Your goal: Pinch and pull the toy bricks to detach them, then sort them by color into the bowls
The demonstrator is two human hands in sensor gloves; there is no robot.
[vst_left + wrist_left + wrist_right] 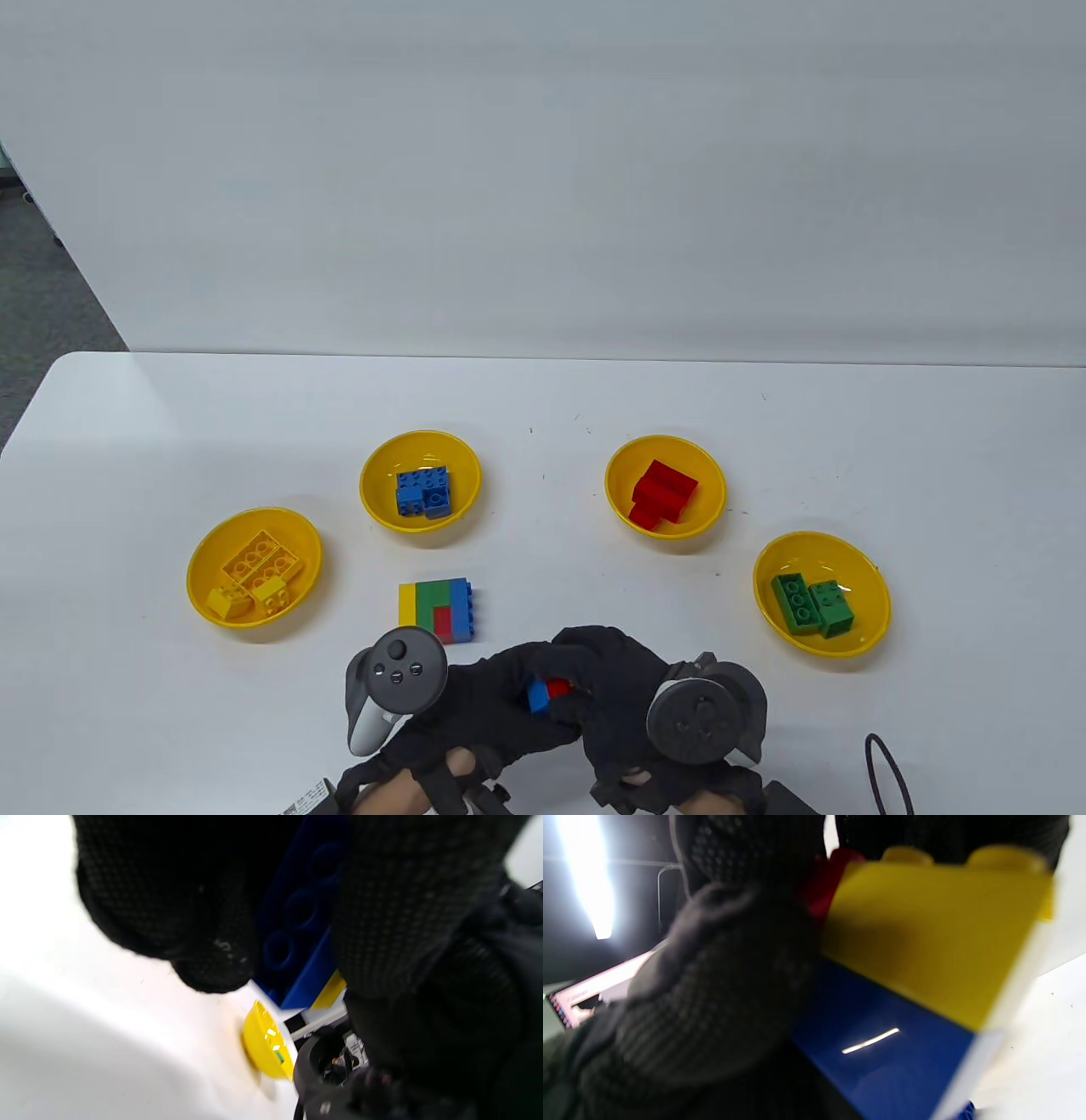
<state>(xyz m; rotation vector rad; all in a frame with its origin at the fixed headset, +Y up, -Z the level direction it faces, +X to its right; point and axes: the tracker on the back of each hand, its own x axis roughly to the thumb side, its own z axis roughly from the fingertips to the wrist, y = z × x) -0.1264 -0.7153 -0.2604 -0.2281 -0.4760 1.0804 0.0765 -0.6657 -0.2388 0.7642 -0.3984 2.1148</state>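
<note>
On the white bench [170, 424], four yellow bowls sit in an arc. Farthest left, the first bowl [204, 562] holds yellow bricks [259, 573]. Next, farther back, the second bowl [377, 475] holds blue bricks [424, 491]. Between these two bowls and the hands, a block [436, 609] of joined yellow, green, red and blue bricks lies on the bench, touched by neither hand.

At the near edge the left hand [475, 709] reaches in, a tracker [392, 689] strapped to its back, its fingers curled round a small cluster [547, 692] of joined bricks. From above only blue and red show on the cluster; the left wrist view shows blue studs and a sliver of yellow between the gloved fingers [203, 921]. The right hand [624, 696] meets it from the other side (its own tracker [704, 717] faces up), fingers also curled over the cluster, so both hands pinch the same piece just above the bench. The right wrist view, blurred, shows a yellow brick [933, 938] seated on a blue one [882, 1052] with red behind.

Right of the hands and farther back, the third bowl [619, 475] holds red bricks [663, 494]. Farthest right, the fourth bowl [865, 577] holds two green bricks [810, 604].
</note>
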